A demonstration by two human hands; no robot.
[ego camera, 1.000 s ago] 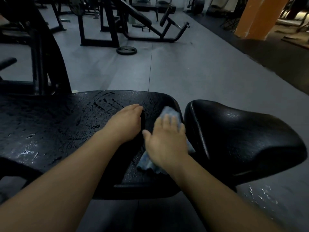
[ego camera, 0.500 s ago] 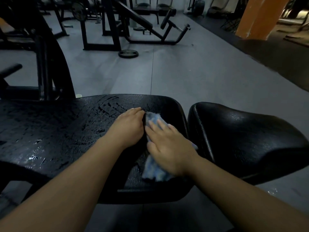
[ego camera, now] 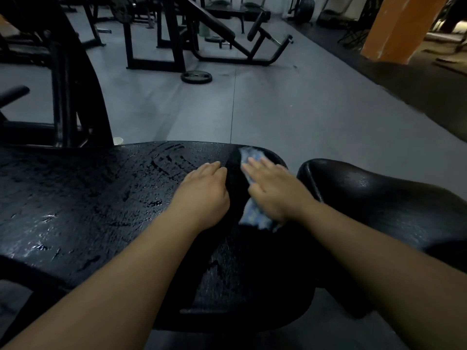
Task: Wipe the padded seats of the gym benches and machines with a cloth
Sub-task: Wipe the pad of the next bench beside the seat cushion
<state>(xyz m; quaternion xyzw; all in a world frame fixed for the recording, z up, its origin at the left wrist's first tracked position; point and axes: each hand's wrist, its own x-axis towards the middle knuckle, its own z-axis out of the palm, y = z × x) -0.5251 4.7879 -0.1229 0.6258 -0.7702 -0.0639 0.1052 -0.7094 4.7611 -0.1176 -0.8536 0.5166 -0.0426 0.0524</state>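
A worn black padded bench pad point(ego camera: 88, 198) with cracked vinyl fills the lower left and middle. A second black padded seat point(ego camera: 379, 195) sits just right of it, across a narrow gap. My right hand point(ego camera: 275, 190) lies flat, fingers together, pressing a light blue cloth point(ego camera: 255, 218) onto the right end of the cracked pad; the cloth sticks out beyond my fingertips and under my wrist. My left hand point(ego camera: 204, 195) rests palm down on the pad just left of the cloth, fingers curled under, holding nothing.
Grey rubber floor point(ego camera: 290, 109) stretches ahead. A weight plate point(ego camera: 196, 77) lies on it. Black machine frames point(ego camera: 75, 84) stand at the left, and an incline bench point(ego camera: 227, 34) stands at the back. An orange pillar point(ego camera: 399, 26) rises at the far right.
My right hand has slid the cloth away from me toward the far right edge of the pad. My left hand has stayed planted on the pad.
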